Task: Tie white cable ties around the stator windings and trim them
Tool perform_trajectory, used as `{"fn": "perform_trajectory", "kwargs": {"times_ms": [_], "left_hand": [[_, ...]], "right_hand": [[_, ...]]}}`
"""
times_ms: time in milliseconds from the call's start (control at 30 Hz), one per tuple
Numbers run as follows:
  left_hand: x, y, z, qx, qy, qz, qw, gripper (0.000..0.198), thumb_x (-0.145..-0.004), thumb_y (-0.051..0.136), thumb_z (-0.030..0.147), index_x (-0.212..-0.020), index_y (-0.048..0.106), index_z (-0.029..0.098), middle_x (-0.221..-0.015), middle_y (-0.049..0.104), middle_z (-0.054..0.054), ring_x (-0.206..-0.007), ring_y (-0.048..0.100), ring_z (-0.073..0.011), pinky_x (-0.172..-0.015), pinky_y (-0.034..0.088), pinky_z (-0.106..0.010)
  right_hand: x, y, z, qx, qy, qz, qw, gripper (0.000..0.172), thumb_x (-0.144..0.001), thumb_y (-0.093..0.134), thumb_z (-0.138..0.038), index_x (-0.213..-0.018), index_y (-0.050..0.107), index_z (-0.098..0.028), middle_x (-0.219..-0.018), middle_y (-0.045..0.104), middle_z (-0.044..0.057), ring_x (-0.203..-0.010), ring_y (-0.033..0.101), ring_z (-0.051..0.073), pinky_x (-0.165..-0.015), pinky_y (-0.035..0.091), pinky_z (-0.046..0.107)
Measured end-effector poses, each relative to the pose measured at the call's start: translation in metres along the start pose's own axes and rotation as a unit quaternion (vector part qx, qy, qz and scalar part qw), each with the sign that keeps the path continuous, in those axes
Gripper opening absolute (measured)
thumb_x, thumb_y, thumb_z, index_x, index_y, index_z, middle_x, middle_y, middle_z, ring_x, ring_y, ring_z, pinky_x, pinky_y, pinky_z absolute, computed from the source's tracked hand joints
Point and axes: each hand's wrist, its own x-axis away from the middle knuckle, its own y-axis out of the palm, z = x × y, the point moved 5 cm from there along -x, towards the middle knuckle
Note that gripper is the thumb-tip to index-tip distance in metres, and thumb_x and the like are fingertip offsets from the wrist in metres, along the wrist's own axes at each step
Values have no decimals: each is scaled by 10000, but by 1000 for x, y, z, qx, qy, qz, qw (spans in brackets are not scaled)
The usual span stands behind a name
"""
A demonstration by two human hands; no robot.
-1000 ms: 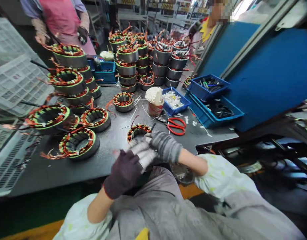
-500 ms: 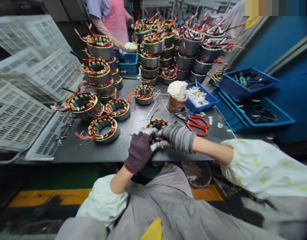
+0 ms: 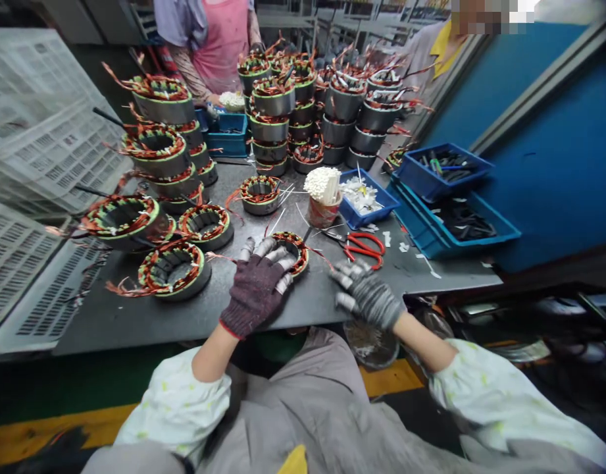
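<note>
A ring-shaped motor stator (image 3: 301, 258) with copper windings lies near the table's front edge. My left hand (image 3: 256, 283), in a dark purple glove with white-wrapped fingertips, grips its left side, covering that part. A reddish wire lead stretches from the stator's right side toward my right hand (image 3: 370, 293). That hand, in a grey striped glove, is held low above the table with its thumb apart from its fingers. Whether its fingertips touch the wire end is unclear. Red-handled scissors (image 3: 364, 249) lie just beyond my right hand.
Loose stators (image 3: 174, 271) lie left, with tall stacks (image 3: 270, 125) behind. White sticks fill a cup (image 3: 324, 209) beside a blue tray (image 3: 364, 214) of white scraps. Blue bins (image 3: 443, 240) hold black pieces at right. White crates (image 3: 46, 283) stand left. A co-worker (image 3: 224, 46) is across the table.
My right hand has moved off the stator to the right, and its thumb has come apart from its fingers. My left hand stays on the stator. The camera view has shifted.
</note>
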Motion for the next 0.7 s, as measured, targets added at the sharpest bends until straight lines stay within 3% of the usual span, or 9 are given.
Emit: {"fn": "perform_trajectory", "kwargs": {"times_ms": [100, 200, 300, 367, 467, 533, 567, 700], "left_hand": [[-3, 7, -4, 18, 14, -13, 1000, 300, -1014, 526, 330, -1223, 724, 246, -1175, 762, -65, -1177, 655, -263, -1154, 388, -529], [6, 7, 4, -29, 0, -4, 1000, 275, -1006, 551, 346, -1173, 737, 231, -1082, 767, -82, -1086, 665, -281, -1076, 436, -514], [18, -1, 20, -55, 8, 8, 998, 265, -1001, 558, 313, -1183, 726, 220, -1065, 763, -87, -1063, 659, -281, -1049, 442, -495], [24, -6, 27, -54, 16, 17, 998, 251, -1001, 562, 300, -1175, 726, 221, -1063, 763, -83, -1051, 662, -269, -1042, 445, -479], [27, -9, 30, -54, 8, 26, 998, 237, -1000, 582, 312, -1162, 727, 218, -1053, 770, -74, -1044, 671, -265, -1040, 451, -473], [26, -7, 28, -52, -10, 15, 998, 261, -1003, 585, 329, -1193, 714, 205, -1081, 771, -79, -1079, 672, -275, -1068, 445, -489], [25, -5, 27, -50, -21, 8, 998, 284, -1008, 575, 333, -1221, 701, 194, -1111, 769, -87, -1113, 668, -280, -1092, 435, -500], [23, 0, 23, -28, -41, -16, 999, 353, -1041, 487, 297, -1338, 634, 176, -1292, 721, -105, -1299, 602, -276, -1206, 352, -521]], "right_hand": [[-35, -31, 56, -20, 158, 126, 979, 332, -963, 567, -349, -1171, 766, -185, -1299, 704, 155, -1216, 613, 318, -1108, 448, 577], [-88, -47, 88, -127, 240, 277, 922, 280, -918, 609, -347, -1084, 777, -197, -1129, 758, 115, -1086, 665, 278, -1073, 500, 517], [-142, -43, 97, -250, 247, 311, 883, 266, -855, 695, -363, -1042, 761, -186, -1057, 770, 90, -1042, 686, 258, -1089, 503, 505], [-158, -42, 97, -309, 242, 319, 863, 236, -858, 700, -365, -988, 746, -174, -1015, 773, 87, -986, 704, 231, -1044, 537, 462], [-140, -52, 84, -398, 231, 367, 808, 215, -902, 652, -374, -939, 693, -166, -932, 771, 75, -775, 711, 158, -851, 597, 355], [-109, -61, 62, -454, 203, 386, 777, 202, -926, 637, -384, -943, 657, -184, -904, 768, 53, -674, 703, 128, -737, 603, 306], [-91, -64, 46, -472, 180, 378, 776, 186, -939, 634, -382, -952, 651, -197, -911, 768, 46, -675, 714, 133, -709, 608, 300], [-24, -57, -32, -467, 42, 206, 859, 102, -976, 609, -299, -1022, 682, -244, -1090, 769, 79, -906, 764, 197, -793, 632, 358]]}}
